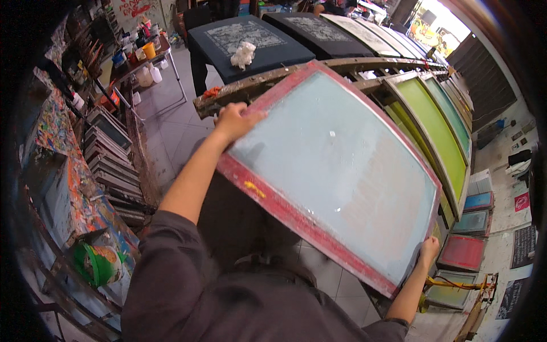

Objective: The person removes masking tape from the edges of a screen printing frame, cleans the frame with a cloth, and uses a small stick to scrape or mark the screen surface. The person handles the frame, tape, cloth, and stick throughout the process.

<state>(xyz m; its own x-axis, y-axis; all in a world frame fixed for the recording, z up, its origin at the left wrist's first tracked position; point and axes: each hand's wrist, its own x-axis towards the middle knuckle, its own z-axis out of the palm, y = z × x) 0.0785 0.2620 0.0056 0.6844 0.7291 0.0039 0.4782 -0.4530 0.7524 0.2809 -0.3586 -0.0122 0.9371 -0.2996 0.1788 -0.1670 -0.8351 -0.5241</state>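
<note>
A large silk screen printing frame [333, 165], with red-stained edges and pale blue-grey mesh, is held up tilted in front of my body. My left hand [233, 122] is closed on its upper left edge, the thumb lying over the front and the other fingers mostly hidden. At the lower right, my right hand [429, 249] grips the opposite edge. A yellow smear marks the near rail, and small bright specks dot the mesh. Just beyond my left hand is a worn rail [268, 80] along the printing tables.
Dark printed fabric [242, 37] covers a table ahead, with a crumpled white cloth [243, 55] on it. Lime-green screens [430, 128] lean at the right. Stacked frames [114, 165] and a green bucket [97, 265] stand left. Pots crowd a side table [142, 64].
</note>
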